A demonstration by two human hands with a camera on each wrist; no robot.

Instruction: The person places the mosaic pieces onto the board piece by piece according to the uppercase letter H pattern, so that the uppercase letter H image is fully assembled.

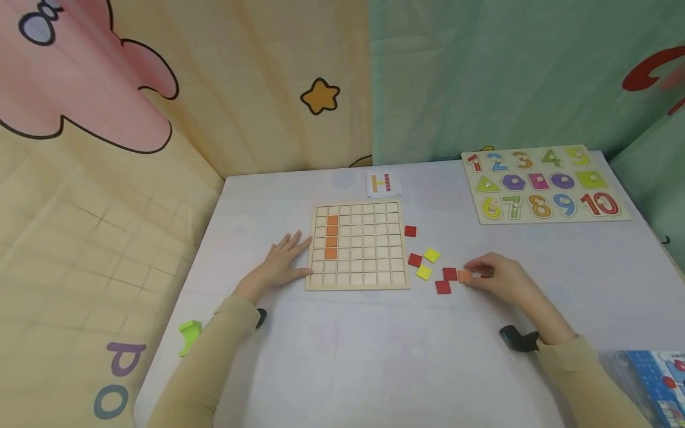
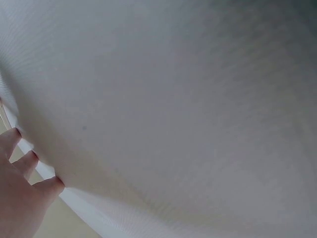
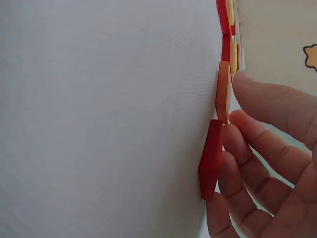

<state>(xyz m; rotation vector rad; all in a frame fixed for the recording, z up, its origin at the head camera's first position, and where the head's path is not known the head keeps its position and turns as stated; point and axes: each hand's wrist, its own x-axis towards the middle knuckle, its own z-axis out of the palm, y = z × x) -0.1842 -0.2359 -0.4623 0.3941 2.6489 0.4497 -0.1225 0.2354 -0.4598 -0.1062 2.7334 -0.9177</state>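
A square wooden grid board (image 1: pixel 357 289) lies on the table, with several orange tiles (image 1: pixel 332 237) in one column near its left side. Spread on the table, my left hand (image 1: pixel 278 264) touches the board's left edge with fingers and thumb; its fingers (image 2: pixel 45 188) also show in the left wrist view. To the right of the board, my right hand (image 1: pixel 503 276) pinches an orange square tile (image 3: pixel 223 91) at the tabletop. A red tile (image 3: pixel 211 161) lies under that hand's curled fingers, hidden in the head view. Loose red tiles (image 1: pixel 443 288) and yellow tiles (image 1: pixel 431 255) lie between board and hand.
Behind the board is a small pattern card (image 1: pixel 383 183) with coloured squares. A number and shape puzzle board (image 1: pixel 546 185) lies at the back right. A green plastic piece (image 1: pixel 189 336) sits by the left sleeve, and a blue packet (image 1: pixel 650 380) at the front right.
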